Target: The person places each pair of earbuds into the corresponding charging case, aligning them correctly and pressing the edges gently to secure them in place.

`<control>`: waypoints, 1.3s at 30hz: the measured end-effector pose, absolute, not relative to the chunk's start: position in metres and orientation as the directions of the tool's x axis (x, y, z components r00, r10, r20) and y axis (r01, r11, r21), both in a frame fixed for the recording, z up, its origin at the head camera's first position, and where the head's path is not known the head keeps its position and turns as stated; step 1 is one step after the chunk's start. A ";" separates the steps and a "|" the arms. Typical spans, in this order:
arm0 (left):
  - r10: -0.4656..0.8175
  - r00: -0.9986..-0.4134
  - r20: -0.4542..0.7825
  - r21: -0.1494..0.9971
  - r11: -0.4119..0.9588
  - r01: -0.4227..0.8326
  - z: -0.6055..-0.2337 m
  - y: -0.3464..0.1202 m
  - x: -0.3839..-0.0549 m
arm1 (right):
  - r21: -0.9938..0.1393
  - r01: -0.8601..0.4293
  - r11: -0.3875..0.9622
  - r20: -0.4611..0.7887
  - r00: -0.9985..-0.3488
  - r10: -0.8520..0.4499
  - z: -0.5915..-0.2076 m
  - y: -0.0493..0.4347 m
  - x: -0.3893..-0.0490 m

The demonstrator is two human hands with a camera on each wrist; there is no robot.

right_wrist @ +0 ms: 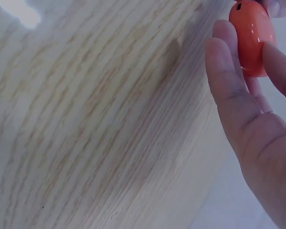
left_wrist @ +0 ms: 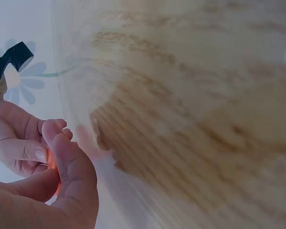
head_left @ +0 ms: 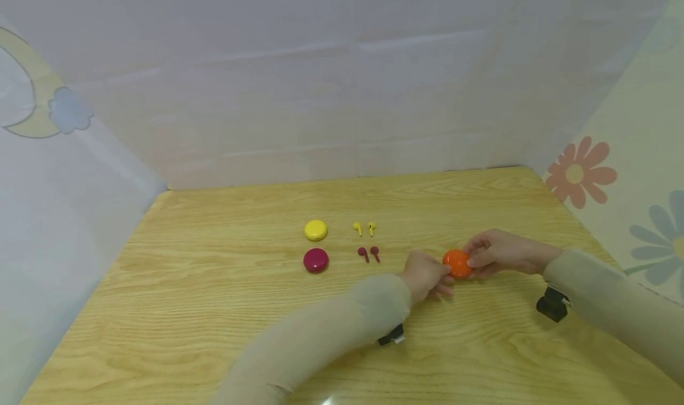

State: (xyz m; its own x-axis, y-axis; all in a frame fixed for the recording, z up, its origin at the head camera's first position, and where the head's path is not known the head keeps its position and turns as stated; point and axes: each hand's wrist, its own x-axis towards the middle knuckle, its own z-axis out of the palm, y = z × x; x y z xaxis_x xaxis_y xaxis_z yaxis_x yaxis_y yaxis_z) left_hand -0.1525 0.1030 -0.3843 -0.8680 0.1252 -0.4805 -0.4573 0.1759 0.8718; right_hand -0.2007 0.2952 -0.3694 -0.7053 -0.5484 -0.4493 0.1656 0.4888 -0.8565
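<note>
An orange round earbud case (head_left: 456, 263) with a glossy lid is held between both hands above the right part of the table. My left hand (head_left: 426, 274) pinches its left edge between thumb and fingers. My right hand (head_left: 497, 254) grips the opposite edge, thumb on one face and fingertips on the other. In the right wrist view the case (right_wrist: 251, 40) looks closed, with a small dark slot near its end. Only a sliver of the case (left_wrist: 52, 162) shows between the hands in the left wrist view.
Left of the hands lie a pair of yellow earbuds (head_left: 371, 226) and a pair of dark red earbuds (head_left: 363, 252). Further left sit a yellow round case (head_left: 316, 230) and a dark red round case (head_left: 316, 260). Cloth walls border the wooden table (head_left: 214, 310).
</note>
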 end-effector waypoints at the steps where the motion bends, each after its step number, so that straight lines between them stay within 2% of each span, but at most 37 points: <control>1: 0.121 -0.866 -0.484 0.869 0.180 -0.461 -0.384 0.104 -0.152 | -0.855 0.170 0.490 -0.454 -0.702 -0.549 -0.370 0.296 -0.201; 16: 0.115 -0.851 -0.513 0.846 0.234 -0.479 -0.391 0.115 -0.154 | -0.813 0.225 0.536 -0.527 -0.675 -0.516 -0.380 0.306 -0.202; 23: 0.095 -0.846 -0.524 0.830 0.278 -0.483 -0.388 0.118 -0.154 | -0.799 0.242 0.550 -0.545 -0.678 -0.494 -0.382 0.309 -0.203; 39: 0.135 -0.854 -0.503 0.841 0.303 -0.447 -0.389 0.115 -0.156 | -0.742 0.223 0.633 -0.575 -0.696 -0.429 -0.380 0.306 -0.206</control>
